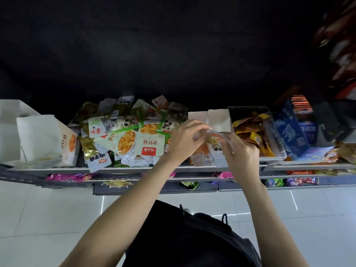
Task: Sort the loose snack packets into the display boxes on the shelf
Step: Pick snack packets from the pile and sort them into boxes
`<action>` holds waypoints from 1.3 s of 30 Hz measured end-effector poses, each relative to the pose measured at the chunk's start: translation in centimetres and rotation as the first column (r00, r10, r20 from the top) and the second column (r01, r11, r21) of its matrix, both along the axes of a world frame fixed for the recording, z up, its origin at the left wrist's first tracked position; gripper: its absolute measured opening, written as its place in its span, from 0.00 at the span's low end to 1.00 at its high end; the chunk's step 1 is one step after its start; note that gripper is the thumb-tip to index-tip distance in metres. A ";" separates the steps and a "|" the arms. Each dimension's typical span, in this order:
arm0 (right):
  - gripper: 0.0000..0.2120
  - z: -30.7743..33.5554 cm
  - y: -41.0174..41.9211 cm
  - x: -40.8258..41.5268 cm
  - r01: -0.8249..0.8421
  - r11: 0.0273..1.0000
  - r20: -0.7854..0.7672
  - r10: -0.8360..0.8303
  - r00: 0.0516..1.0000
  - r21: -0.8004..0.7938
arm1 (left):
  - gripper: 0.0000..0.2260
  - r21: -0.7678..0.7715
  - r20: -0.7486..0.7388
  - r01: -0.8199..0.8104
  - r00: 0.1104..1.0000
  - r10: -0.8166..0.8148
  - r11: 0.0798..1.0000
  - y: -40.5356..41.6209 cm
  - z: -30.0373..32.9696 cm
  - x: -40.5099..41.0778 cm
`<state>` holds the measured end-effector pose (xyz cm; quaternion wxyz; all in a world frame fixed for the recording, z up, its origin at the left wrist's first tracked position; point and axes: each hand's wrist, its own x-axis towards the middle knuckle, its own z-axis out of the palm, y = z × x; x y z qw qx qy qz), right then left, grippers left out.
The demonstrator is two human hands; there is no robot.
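Observation:
A heap of loose snack packets (133, 135) in white, green and orange covers the middle of the shelf (134, 168). Both hands are raised over an open display box (218, 118) with pale cardboard flaps and orange-and-white packets inside. My left hand (183, 141) and my right hand (240, 153) together pinch a clear-and-orange snack packet (215, 138), which is blurred. To the right stands a clear bin (269, 135) of yellow-brown packets.
A white bag-like box (44, 139) stands at the shelf's left end. A blue printed box (290, 132) sits at the right. Lower shelf tiers hold purple and green packets (65, 177). White floor tiles lie below.

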<state>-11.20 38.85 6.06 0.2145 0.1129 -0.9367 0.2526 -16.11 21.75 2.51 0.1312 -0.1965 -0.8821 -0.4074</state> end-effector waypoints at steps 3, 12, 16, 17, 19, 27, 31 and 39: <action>0.10 -1.7 0.4 -0.3 0.020 0.999 -0.004 -0.020 1.000 0.027 | 0.16 0.011 0.019 -0.041 0.999 0.041 0.999 1.0 -1.7 -0.4; 0.20 -4.8 -1.9 -2.7 -0.194 0.853 0.184 0.118 0.976 0.485 | 0.08 -0.341 0.113 0.004 0.993 0.037 0.940 -1.0 -6.2 0.2; 0.22 -5.2 -2.0 -2.5 -0.300 0.735 0.318 0.121 0.940 0.608 | 0.16 -0.499 0.091 0.038 0.996 0.009 0.866 -3.1 -5.9 1.2; 0.21 -5.4 -1.9 -2.6 -0.330 0.708 0.358 0.116 0.926 0.624 | 0.17 -0.491 0.074 0.011 0.997 0.029 0.871 -3.9 -5.8 1.6; 0.16 -6.1 -1.7 -2.9 -0.400 0.693 0.442 0.130 0.888 0.600 | 0.17 -0.450 0.050 -0.074 0.993 0.108 0.890 -5.9 -5.6 2.3; 0.18 -4.1 -4.9 -2.2 -0.400 0.899 0.474 0.280 0.835 0.175 | 0.26 -0.594 0.183 -0.204 0.908 0.377 0.778 -12.6 -7.3 4.2; 0.15 -4.6 -9.6 -2.1 -0.273 0.962 0.542 0.235 0.807 -0.011 | 0.13 -0.633 0.106 -0.238 0.916 0.387 0.737 -12.7 -7.1 3.9; 0.33 -6.2 -12.3 -1.3 -0.125 0.949 0.582 0.277 0.765 -0.288 | 0.05 -0.117 0.192 -0.404 0.887 0.420 0.907 -11.8 -0.7 2.7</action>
